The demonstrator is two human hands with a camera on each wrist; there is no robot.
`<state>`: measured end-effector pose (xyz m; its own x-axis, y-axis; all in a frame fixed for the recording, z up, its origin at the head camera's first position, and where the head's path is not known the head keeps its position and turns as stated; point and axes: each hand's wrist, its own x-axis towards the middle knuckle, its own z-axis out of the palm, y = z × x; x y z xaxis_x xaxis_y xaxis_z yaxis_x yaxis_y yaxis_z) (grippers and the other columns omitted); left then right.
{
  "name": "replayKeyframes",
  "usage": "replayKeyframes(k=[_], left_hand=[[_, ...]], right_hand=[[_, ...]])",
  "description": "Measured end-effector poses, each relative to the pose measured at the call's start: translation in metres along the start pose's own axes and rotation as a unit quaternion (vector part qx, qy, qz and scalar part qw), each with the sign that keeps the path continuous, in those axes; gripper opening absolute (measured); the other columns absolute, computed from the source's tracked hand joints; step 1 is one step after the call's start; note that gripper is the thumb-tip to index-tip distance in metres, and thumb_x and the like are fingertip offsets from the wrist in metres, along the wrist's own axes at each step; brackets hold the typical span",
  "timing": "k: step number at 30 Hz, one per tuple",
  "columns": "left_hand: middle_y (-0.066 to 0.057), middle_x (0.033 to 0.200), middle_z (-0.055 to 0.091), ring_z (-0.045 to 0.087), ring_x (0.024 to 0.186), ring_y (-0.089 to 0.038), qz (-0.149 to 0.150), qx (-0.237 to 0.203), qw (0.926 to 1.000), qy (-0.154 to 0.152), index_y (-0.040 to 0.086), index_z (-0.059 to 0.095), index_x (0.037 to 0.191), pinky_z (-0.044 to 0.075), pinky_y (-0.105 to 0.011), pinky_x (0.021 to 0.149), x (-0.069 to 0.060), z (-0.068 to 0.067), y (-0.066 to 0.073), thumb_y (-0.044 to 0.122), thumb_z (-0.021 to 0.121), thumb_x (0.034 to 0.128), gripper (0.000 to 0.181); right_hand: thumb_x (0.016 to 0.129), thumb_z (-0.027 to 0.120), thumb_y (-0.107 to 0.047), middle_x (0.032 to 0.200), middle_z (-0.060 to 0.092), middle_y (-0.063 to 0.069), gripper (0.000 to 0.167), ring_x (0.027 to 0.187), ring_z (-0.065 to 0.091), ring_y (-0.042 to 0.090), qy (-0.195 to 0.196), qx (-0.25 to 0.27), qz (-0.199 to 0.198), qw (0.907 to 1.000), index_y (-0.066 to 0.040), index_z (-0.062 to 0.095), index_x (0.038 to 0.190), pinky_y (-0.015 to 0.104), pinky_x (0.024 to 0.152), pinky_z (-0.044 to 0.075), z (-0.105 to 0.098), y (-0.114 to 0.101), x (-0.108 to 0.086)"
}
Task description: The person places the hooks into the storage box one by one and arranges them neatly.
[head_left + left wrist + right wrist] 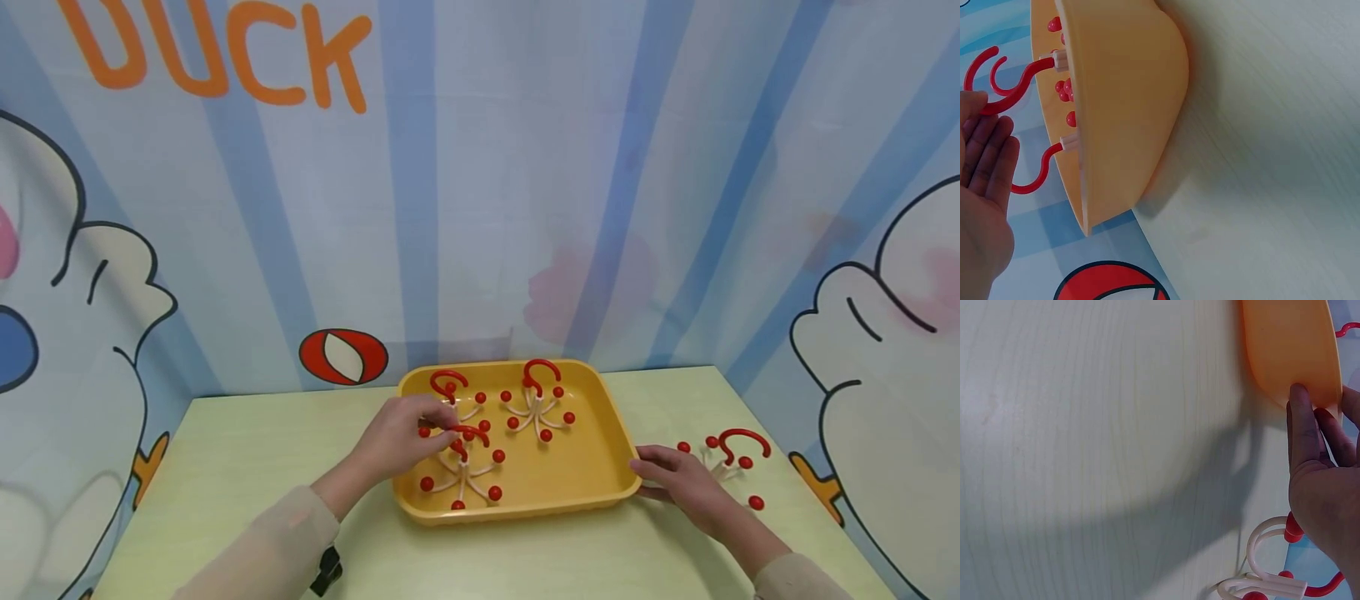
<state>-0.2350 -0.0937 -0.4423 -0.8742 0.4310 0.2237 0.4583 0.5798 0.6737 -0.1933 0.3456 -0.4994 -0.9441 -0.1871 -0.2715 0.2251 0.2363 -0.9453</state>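
A yellow tray (585,471) stands on the table with three hangers in it, each with a red hook and white curved arms tipped with red balls. My left hand (401,437) pinches the red hook of the front-left hanger (463,473) between thumb and fingers. In the left wrist view, the thumb lies against that hook (1019,87). Behind it is a second hanger (454,408), partly hidden by the hand; the third hanger (536,408) sits near the tray's middle. My right hand (686,483) grips the tray's right rim, its thumb above and its fingers against the outer wall (1291,350).
Right of the tray, on the table (525,558), another hanger (723,467) lies partly behind my right hand. A striped blue curtain (480,208) with cartoon figures rises along the table's back edge and sides.
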Motion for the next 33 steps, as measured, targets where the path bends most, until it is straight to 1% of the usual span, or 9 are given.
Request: replayKeyframes(k=[3,6,8,15,22,24,31,33], left_hand=[[0.010,0.095,0.075,0.072,0.094,-0.020,-0.006,-0.007,0.9999,0.006,0.017,0.080,0.098,0.064,-0.045,0.091,-0.001,0.001,-0.001,0.011,0.085,0.0928,0.009],[0.011,0.095,0.075,0.071,0.092,-0.014,-0.009,0.001,0.9999,0.013,0.019,0.080,0.097,0.064,-0.045,0.091,-0.003,0.001,-0.002,0.011,0.085,0.0923,0.011],[0.011,0.095,0.075,0.071,0.092,-0.012,-0.010,0.006,0.9998,0.016,0.021,0.080,0.096,0.064,-0.043,0.090,-0.004,0.001,-0.002,0.012,0.086,0.0920,0.012],[0.010,0.097,0.077,0.074,0.095,-0.022,-0.005,0.002,0.9999,0.014,0.021,0.081,0.098,0.064,-0.046,0.091,-0.006,-0.001,-0.004,0.012,0.085,0.0929,0.011],[0.011,0.097,0.077,0.071,0.093,-0.011,0.000,0.005,0.9999,0.014,0.021,0.081,0.099,0.064,-0.044,0.091,-0.007,-0.003,-0.003,0.014,0.085,0.0924,0.010],[0.011,0.097,0.077,0.071,0.093,-0.010,-0.001,0.008,0.9999,0.014,0.021,0.081,0.099,0.064,-0.044,0.091,-0.008,-0.004,-0.003,0.015,0.086,0.0923,0.010],[0.009,0.098,0.077,0.074,0.099,-0.023,-0.013,0.018,0.9997,0.013,0.019,0.082,0.102,0.063,-0.045,0.093,-0.011,-0.009,-0.003,0.019,0.085,0.0927,0.010],[0.008,0.099,0.076,0.074,0.099,-0.023,-0.015,0.020,0.9996,0.012,0.019,0.081,0.103,0.063,-0.045,0.093,-0.012,-0.011,-0.003,0.019,0.085,0.0927,0.011]], right_hand=[[0.110,0.063,-0.023,0.143,0.060,0.027,0.059,0.117,0.072,0.027,0.007,-0.002,0.004,1.0000,0.017,0.045,0.151,0.042,0.096,0.061,0.001,-0.001,0.000],[0.110,0.064,-0.023,0.143,0.060,0.027,0.059,0.117,0.072,0.028,0.014,-0.003,0.009,0.9999,0.016,0.045,0.150,0.042,0.096,0.062,0.001,-0.001,0.000],[0.110,0.064,-0.022,0.144,0.059,0.027,0.059,0.118,0.071,0.028,0.016,-0.003,0.011,0.9998,0.016,0.045,0.150,0.042,0.096,0.062,0.001,-0.002,0.000],[0.110,0.063,-0.023,0.145,0.059,0.028,0.059,0.118,0.071,0.027,0.015,-0.008,0.008,0.9998,0.016,0.045,0.151,0.041,0.096,0.062,0.002,-0.001,0.000],[0.110,0.063,-0.023,0.145,0.058,0.028,0.059,0.119,0.071,0.028,0.013,-0.006,0.007,0.9999,0.016,0.045,0.151,0.041,0.096,0.062,0.002,0.000,0.000],[0.110,0.063,-0.023,0.145,0.058,0.029,0.059,0.119,0.071,0.028,0.011,-0.007,0.006,0.9999,0.016,0.045,0.151,0.041,0.096,0.062,0.002,0.000,0.000],[0.110,0.063,-0.024,0.145,0.058,0.028,0.060,0.118,0.071,0.027,0.004,-0.008,0.002,1.0000,0.016,0.044,0.151,0.042,0.097,0.061,0.000,0.000,0.000],[0.111,0.062,-0.024,0.145,0.059,0.028,0.060,0.118,0.072,0.026,0.000,-0.008,-0.002,1.0000,0.017,0.044,0.151,0.042,0.097,0.061,0.000,0.000,0.000]])
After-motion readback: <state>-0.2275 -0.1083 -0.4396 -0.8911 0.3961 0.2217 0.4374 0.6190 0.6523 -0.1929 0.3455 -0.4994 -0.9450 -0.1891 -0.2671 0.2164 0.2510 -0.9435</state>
